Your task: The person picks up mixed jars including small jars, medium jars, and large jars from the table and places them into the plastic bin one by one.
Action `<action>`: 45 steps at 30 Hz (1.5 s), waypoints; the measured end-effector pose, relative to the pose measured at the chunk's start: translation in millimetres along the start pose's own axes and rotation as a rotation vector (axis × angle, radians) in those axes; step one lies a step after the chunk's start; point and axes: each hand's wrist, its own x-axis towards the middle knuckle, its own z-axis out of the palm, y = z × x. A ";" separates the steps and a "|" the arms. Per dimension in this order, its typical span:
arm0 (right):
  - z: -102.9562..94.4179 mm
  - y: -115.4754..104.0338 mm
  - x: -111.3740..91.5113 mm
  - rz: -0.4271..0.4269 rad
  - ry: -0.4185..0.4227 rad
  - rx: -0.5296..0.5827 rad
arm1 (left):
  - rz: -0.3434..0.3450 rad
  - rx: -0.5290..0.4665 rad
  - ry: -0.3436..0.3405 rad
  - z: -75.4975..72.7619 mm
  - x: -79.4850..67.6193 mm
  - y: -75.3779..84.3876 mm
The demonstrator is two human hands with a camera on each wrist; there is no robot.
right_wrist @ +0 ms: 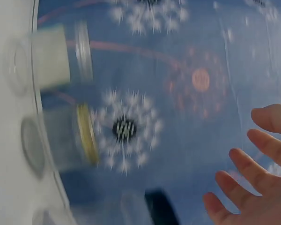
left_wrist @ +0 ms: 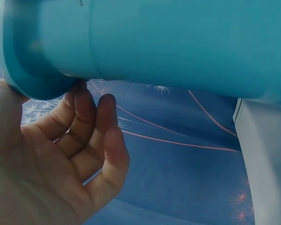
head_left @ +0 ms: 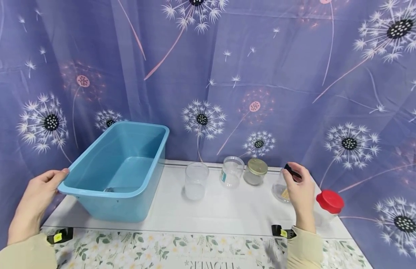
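My left hand grips the near left corner of a light blue plastic basin, thumb on the rim and fingers curled beneath it. The left wrist view shows the fingertips against the underside of the basin's rim. At the right, my right hand is beside a clear jar with a black lid and something yellowish low on it. In the right wrist view the fingers are spread and hold nothing, apart from the black lid; the jar is mostly cut off there.
Along the white table stand a clear jar, another with a teal label, and a gold-lidded jar. A red-lidded jar is at the far right. Something small and grey lies in the basin. A purple curtain hangs behind.
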 end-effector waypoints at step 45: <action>4.3 133.4 -16.6 0.393 -0.061 0.170 | 0.012 0.036 0.043 8.5 0.0 -3.6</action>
